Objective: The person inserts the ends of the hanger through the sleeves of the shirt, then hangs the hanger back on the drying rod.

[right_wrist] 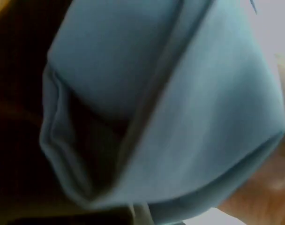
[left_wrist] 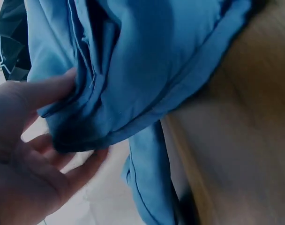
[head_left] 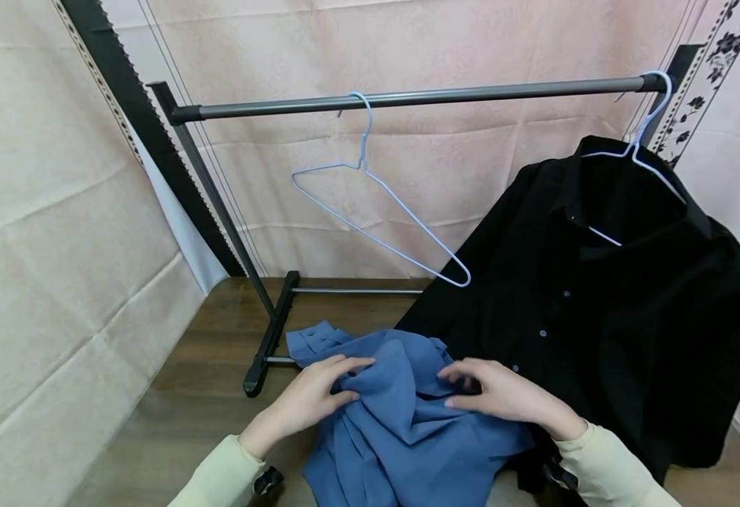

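A crumpled blue shirt [head_left: 395, 415] lies bunched in front of me, its folds partly over the table. On its left side my left hand [head_left: 309, 394] holds the fabric. In the left wrist view, the thumb side of the left hand [left_wrist: 27, 154] lies over a folded edge of the shirt [left_wrist: 142, 61], with other fingers beneath it. My right hand [head_left: 509, 394] grips the shirt's right side with bent fingers and thumb. Cloth of the shirt [right_wrist: 194, 131] fills the right wrist view and hides most of that hand.
A light-blue wire hanger [head_left: 408, 211] hangs bare from the rack's metal bar [head_left: 433, 97]. At right, a black shirt [head_left: 636, 317] hangs on another hanger [head_left: 637, 144]. The rack's black foot [head_left: 271, 338] stands on the wooden table [head_left: 173, 401]. Pale cloth [head_left: 59, 246] encloses the space.
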A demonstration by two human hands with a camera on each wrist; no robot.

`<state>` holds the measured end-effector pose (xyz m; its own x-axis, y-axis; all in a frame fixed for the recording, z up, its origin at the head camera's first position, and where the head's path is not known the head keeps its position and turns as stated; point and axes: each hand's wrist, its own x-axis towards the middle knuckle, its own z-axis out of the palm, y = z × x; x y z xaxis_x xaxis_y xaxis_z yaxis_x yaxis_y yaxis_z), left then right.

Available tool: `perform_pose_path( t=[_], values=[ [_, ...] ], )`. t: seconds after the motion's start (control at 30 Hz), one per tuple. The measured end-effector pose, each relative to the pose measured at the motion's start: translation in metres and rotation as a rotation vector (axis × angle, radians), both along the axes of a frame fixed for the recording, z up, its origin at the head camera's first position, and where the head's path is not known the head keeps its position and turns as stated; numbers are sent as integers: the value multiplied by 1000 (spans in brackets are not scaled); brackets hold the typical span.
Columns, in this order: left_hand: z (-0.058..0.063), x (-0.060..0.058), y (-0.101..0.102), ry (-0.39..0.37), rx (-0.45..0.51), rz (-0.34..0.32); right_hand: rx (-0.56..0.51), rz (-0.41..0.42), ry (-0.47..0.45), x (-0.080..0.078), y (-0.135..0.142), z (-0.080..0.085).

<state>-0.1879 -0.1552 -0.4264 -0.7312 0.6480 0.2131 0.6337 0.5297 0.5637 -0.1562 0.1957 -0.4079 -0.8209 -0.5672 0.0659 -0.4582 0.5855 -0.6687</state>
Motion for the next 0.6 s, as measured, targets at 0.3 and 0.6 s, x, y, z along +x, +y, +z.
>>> perform_pose_path(
  t=[0.3, 0.6],
  values=[
    [16, -8, -8, 178, 155, 121, 56, 31, 7, -9, -3, -8],
    [59, -22, -1, 312, 434, 113, -120, -262, 197, -13, -10, 8]
  ],
)
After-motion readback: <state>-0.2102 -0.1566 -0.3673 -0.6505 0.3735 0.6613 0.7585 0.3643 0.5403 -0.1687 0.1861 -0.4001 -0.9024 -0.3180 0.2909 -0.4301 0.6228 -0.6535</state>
